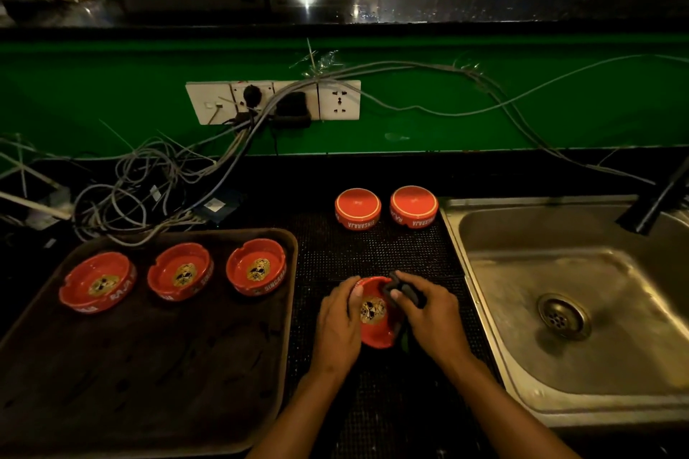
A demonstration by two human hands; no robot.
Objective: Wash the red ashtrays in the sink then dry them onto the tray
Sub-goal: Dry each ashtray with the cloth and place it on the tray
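Note:
My left hand [337,324] grips a red ashtray [376,313] by its left rim, above the black mesh mat [373,250]. My right hand [428,313] holds a dark cloth [400,289] bunched against the ashtray's right inner wall. Three red ashtrays [97,281] [181,270] [257,266] stand upright in a row along the far side of the brown tray [149,384]. Two more red ashtrays [358,209] [414,206] lie upside down at the back of the mat. The steel sink [559,365] is to the right.
A black tap [656,197] reaches over the sink's far right corner. A tangle of grey cables [149,190] lies behind the tray, running to a wall socket strip [274,101] on the green backsplash. A dark raised counter runs along the top.

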